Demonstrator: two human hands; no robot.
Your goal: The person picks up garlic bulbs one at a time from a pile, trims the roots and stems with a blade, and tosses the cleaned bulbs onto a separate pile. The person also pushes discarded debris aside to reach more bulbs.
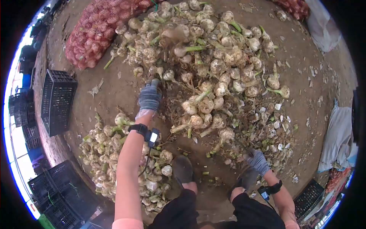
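Note:
My left hand (150, 96), in a grey-blue knit glove, reaches to the near left edge of a big heap of garlic bulbs (225, 57). Its fingers stretch forward beside a bulb with a short stem (169, 75), and no bulb shows in its grasp. Low on the right, my right hand (258, 162), gloved alike, is closed close over the ground by my shoe. A thin dark shape juts from its fingers toward a garlic bulb with a cut stem (226, 134); I cannot tell what it is. Trimmed garlic bulbs (108, 152) form a second pile left of my feet.
A red mesh sack of garlic (95, 32) lies at the upper left. Black plastic crates (58, 101) stand along the left side. Peelings and stem scraps (263, 129) litter the ground at right, with a white sack (337, 137) beyond. My shoes (183, 170) are between the piles.

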